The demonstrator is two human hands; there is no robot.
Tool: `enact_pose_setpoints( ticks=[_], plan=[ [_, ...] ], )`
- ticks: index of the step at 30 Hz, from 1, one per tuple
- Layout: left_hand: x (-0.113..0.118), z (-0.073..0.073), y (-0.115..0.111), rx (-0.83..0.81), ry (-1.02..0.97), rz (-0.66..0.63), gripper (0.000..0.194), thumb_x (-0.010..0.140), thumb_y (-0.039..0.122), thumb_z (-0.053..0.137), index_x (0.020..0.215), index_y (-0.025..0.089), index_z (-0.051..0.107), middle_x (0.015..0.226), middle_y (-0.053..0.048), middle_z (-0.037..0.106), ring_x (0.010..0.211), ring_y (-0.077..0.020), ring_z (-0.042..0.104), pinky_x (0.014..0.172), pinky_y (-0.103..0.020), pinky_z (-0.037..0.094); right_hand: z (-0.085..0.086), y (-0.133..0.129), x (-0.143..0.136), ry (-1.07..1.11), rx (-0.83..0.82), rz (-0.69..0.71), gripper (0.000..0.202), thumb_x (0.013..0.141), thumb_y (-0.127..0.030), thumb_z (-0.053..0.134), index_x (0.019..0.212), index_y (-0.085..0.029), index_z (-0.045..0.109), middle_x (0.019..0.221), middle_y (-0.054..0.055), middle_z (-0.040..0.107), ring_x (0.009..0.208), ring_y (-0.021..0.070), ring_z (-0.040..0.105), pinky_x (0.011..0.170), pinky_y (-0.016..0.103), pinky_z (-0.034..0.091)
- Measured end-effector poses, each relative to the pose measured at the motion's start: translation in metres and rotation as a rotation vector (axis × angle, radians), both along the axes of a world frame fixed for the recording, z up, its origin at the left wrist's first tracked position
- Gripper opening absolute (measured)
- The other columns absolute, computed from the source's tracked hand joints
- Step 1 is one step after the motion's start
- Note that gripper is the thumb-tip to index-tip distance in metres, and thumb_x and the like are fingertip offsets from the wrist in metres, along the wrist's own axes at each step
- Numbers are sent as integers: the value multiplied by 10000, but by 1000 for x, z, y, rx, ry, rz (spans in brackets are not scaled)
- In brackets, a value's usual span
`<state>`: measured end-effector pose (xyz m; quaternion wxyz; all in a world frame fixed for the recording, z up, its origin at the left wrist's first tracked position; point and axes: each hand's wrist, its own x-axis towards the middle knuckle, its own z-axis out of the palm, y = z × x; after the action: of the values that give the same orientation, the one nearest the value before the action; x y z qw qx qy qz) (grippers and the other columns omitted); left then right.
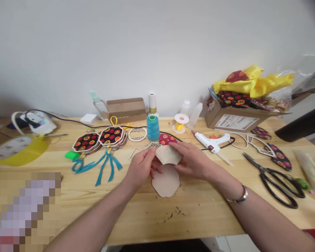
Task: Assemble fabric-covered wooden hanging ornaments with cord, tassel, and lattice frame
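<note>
Between my two hands is a pale fan-shaped board piece point(168, 155), raised a little over the table. My left hand point(141, 164) pinches its left edge. The fingers of my right hand point(195, 159) grip the right edge. Just below it on the tabletop lies a plain beige board point(166, 182) with a scalloped outline. Behind my fingers a dark red patterned fabric piece point(167, 139) is partly hidden, and so is a wooden lattice frame point(153, 144). A teal thread spool point(153, 128) stands upright right behind them.
Stacked patterned pieces point(112, 135) with teal tassels point(109, 168) lie to the left, near yellow tape point(21, 150). A white glue gun point(212, 141), black scissors point(274, 180) and a cardboard box point(233, 120) of fabric are on the right. Bottles point(195, 115) stand by the wall.
</note>
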<state>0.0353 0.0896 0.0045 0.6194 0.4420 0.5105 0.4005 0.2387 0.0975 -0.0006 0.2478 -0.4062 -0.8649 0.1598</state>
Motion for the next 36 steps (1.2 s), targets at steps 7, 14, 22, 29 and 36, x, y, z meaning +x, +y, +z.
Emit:
enact_pose_setpoints(
  ticks=[7,14,22,29,36],
  plan=[
    [-7,10,-12,495,829,-316,451,709,629,619,572,211,519,500,7,557,489,-163,516,479,-260,295,4,11,8,408,-153,-249,633,772,-353,690,1343,-219,452,1373,122,510,1240,270,492,991,436,444],
    [-6,7,-24,754,1221,-846,529,641,651,691,880,192,579,854,-66,674,737,-275,622,581,-313,337,0,15,6,715,-406,-232,637,776,-291,645,1337,-227,350,1348,109,504,1162,213,544,919,342,500],
    [-6,6,-19,864,1177,-848,204,825,364,618,943,204,573,977,-54,645,842,-234,605,664,-333,400,11,7,7,303,-245,-117,576,719,-142,618,1260,-199,429,1263,102,524,1177,247,486,1000,416,402],
    [-15,13,-3,729,1364,-444,122,885,261,467,851,201,568,893,-38,637,855,-225,604,652,-334,425,21,-1,10,43,-258,55,608,669,-64,612,1241,-206,466,1190,101,468,1154,254,426,997,443,380],
    [-22,8,6,625,1494,-386,153,875,270,511,988,196,582,1055,-54,654,992,-260,602,691,-349,473,15,-4,6,-141,-296,220,603,695,-274,739,1247,-271,495,1157,71,446,1147,262,384,1017,467,351]
  ],
)
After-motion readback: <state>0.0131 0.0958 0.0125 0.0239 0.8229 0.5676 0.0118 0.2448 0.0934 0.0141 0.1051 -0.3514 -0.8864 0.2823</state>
